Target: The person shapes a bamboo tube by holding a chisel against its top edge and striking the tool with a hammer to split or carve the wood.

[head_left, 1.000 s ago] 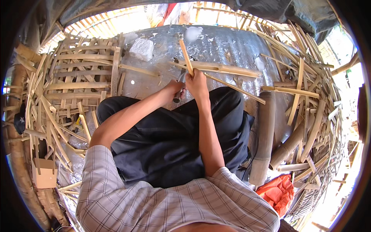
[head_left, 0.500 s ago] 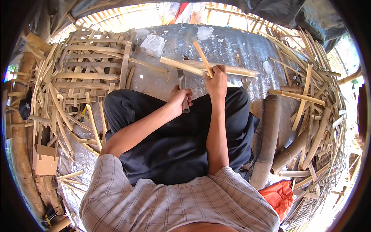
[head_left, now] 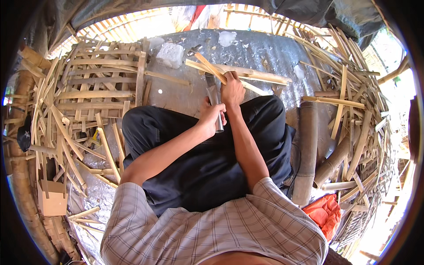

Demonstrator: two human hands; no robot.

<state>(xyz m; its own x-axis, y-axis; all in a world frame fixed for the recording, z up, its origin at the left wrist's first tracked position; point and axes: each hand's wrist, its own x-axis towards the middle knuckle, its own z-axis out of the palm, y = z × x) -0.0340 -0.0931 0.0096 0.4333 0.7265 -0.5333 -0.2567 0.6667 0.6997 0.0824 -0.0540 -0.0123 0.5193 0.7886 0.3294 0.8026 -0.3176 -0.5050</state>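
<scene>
My left hand (head_left: 212,115) is wrapped round the grey tubular handle of a metal-bladed tool (head_left: 213,95). Its short dark blade points away from me, by the near ends of split bamboo strips (head_left: 265,76) lying on the ground sheet. In my right hand (head_left: 232,88) is a hammer (head_left: 211,67), gripped by its pale wooden handle. The small hammer head slants off to the far left, over the sheet beyond the strips. Both hands are close together above my crossed legs, and the right fingers partly hide the handle's lower end.
A pale stone block (head_left: 170,55) rests at the far left of the dark sheet (head_left: 176,95). Left stands a woven bamboo lattice (head_left: 99,81); right, piled bamboo strips (head_left: 353,101). A thick bamboo tube (head_left: 304,152) lies beside my right knee, near an orange cloth (head_left: 324,216). A cardboard box (head_left: 53,197) sits lower left.
My right hand has shifted left and slightly nearer, and the hammer has swung its head leftward. My left hand has moved slightly right with the bladed tool.
</scene>
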